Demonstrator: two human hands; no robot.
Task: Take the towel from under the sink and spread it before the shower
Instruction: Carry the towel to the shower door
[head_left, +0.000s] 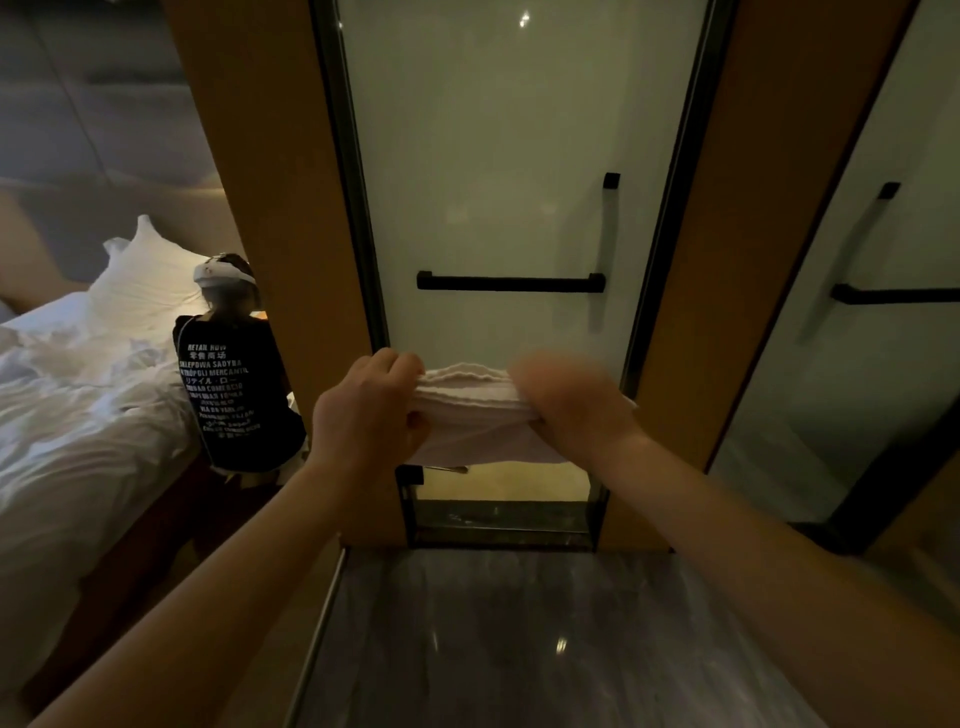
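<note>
A folded white towel (470, 400) hangs in the air between my two hands, in front of the frosted glass shower door (498, 171). My left hand (371, 410) grips its left end with curled fingers. My right hand (569, 402), blurred by motion, grips its right end. A loose layer of the towel droops below the folded stack. The dark tiled floor (519, 639) lies below, in front of the door's threshold.
The door carries a black horizontal bar (511, 283) and a vertical handle (608, 228). Wooden panels flank it. A second glass door (857, 312) stands at right. At left, a person in a black shirt (228, 395) stands by a white bed (78, 395).
</note>
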